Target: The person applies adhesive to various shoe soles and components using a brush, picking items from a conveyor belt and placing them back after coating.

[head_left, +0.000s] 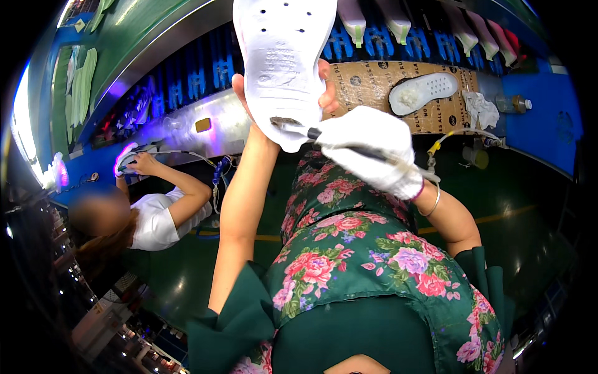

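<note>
My bare left hand holds a white shoe sole up in front of me, its fingers and thumb showing at the two sides. Small round holes dot the sole's far part, and its narrow rounded end points toward me. In a white glove, my right hand is closed round a slim brush. The brush's brownish bristles rest on the sole's near end. A second pale sole with holes lies to the right on a cardboard sheet, a whitish clump on one end.
A crumpled white cloth and a clear bottle sit at the bench's right. Blue racks carrying pale shoe parts line the far side. A yellowish block lies left on the metal bench. A co-worker handles a shoe part at left.
</note>
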{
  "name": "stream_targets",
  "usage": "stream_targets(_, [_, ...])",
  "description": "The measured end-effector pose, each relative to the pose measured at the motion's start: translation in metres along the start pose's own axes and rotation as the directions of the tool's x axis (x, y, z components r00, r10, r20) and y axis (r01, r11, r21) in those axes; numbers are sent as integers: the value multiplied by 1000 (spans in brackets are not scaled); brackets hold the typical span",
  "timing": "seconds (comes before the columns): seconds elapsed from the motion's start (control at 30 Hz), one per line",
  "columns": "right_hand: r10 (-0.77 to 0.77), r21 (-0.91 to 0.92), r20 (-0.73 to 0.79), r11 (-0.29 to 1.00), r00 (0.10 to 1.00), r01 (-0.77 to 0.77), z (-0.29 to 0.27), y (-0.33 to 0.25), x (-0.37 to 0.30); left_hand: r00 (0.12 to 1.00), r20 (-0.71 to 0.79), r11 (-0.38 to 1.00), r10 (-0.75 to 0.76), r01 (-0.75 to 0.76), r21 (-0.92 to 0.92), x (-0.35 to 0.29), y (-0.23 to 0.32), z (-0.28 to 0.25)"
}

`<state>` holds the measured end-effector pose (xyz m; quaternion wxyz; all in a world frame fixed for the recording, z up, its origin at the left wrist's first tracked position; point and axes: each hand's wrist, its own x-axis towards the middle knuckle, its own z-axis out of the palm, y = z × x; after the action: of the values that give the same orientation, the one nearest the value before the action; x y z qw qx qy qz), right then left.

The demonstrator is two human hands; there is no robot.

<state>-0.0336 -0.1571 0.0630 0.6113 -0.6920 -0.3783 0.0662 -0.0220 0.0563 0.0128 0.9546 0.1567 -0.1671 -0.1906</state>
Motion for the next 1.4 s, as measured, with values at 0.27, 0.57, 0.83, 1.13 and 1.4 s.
stream_targets(0.27, [35,163,98,985,995,-51,-6,-8,0,991,95,995,-93,89,39,2,10,-8])
stream_targets(0.57, [-292,-197,284,915,913,353,11,-2,-15,976,-111,983,-185,184,-20,10,28,19])
stream_targets(0.83, [-149,-33,88,988,985,152,11,-8,12,979,-125,982,-159,170,82,7,34,11])
stream_targets(1.13, [-67,48,119,997,991,61,22,-6,13,989,-142,991,-44,62,122,4,36,12])
stream_targets(1.4, [176,335,118,919,977,-206,12,-5,16,942,-334,999,18,-28,-27,-11,25,16])
